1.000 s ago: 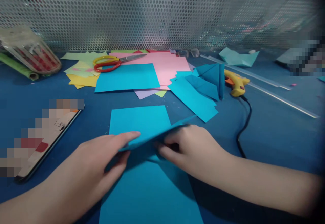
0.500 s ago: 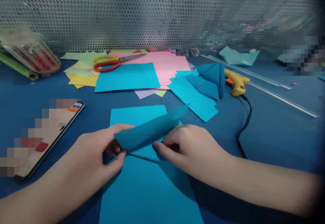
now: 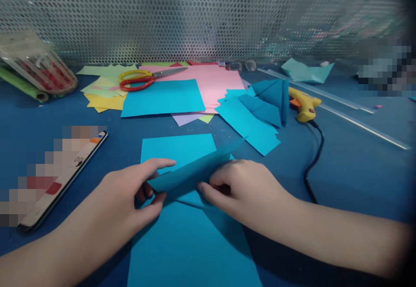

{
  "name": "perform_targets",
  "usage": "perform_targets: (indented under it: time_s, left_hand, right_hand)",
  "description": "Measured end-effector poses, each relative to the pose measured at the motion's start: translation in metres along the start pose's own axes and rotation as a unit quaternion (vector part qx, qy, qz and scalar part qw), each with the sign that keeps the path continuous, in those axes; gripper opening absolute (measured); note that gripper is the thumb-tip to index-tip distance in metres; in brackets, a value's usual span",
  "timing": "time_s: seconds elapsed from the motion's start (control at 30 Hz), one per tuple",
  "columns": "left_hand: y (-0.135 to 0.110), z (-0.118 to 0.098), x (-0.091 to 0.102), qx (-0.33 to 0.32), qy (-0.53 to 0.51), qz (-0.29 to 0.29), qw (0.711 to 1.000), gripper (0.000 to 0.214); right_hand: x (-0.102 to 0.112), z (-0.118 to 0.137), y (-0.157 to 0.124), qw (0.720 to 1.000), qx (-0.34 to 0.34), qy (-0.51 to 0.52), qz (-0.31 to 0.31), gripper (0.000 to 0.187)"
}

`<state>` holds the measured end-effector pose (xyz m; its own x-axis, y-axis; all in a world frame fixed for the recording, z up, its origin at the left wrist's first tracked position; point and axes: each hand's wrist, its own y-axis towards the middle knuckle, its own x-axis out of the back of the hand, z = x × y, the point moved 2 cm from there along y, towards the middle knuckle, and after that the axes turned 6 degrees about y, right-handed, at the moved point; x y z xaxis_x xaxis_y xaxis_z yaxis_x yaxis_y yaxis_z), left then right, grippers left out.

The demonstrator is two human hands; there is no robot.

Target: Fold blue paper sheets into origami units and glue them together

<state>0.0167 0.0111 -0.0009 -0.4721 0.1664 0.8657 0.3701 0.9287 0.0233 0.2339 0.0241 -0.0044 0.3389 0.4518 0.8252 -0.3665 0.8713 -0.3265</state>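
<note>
A folded piece of blue paper (image 3: pixel 195 170) stands tilted between my hands, its upper flap raised toward the right. My left hand (image 3: pixel 139 183) pinches its left end, with the thumb on the near side and the index finger stretched along the far side. My right hand (image 3: pixel 232 183) has its fingers curled around the paper's lower right part, the thumb tip against it. Some of the right fingers are hidden. Beneath both hands a larger blue sheet (image 3: pixel 191 243) lies flat on the table, reaching the bottom of the view.
Scissors (image 3: pixel 136 81) lie on stacked coloured paper (image 3: pixel 224 81). Cut blue pieces (image 3: pixel 247 122) and a yellow glue gun (image 3: pixel 307 105) with a black cord are at the right, near clear glue sticks (image 3: pixel 364 126). A phone (image 3: pixel 68 178) lies left; a perforated metal panel (image 3: pixel 195 18) stands behind.
The raised flap of the folded blue paper has tipped lower and swung slightly right. My left thumb and fingers have shifted a little right; my right hand has barely moved.
</note>
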Motion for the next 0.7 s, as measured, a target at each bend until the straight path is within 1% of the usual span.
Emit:
perform_targets:
  time_s: [0.17, 0.33, 0.43, 0.57, 0.7]
  left_hand:
    - [0.003, -0.0042, 0.0014, -0.002, 0.008, -0.006, 1.0, 0.049]
    - [0.0021, -0.0068, 0.0046, -0.011, 0.004, -0.022, 1.0, 0.042]
    - [0.0012, -0.0069, 0.0046, -0.013, 0.008, -0.016, 1.0, 0.043]
    - [0.0007, -0.0078, 0.0026, -0.024, 0.008, -0.022, 0.999, 0.038]
    - [0.0008, -0.0085, 0.0008, -0.028, 0.031, -0.041, 0.998, 0.035]
  right_hand:
    - [0.001, 0.0007, -0.001, 1.0, -0.011, -0.003, -0.002, 0.044]
    - [0.0008, 0.0003, -0.0003, 1.0, -0.004, 0.004, -0.002, 0.043]
    - [0.001, -0.0001, 0.0001, 1.0, -0.006, 0.001, -0.001, 0.042]
    - [0.0013, -0.0001, -0.0008, 1.0, 0.003, -0.001, 0.002, 0.034]
    - [0.0021, 0.0, -0.0015, 1.0, -0.007, -0.01, -0.002, 0.04]
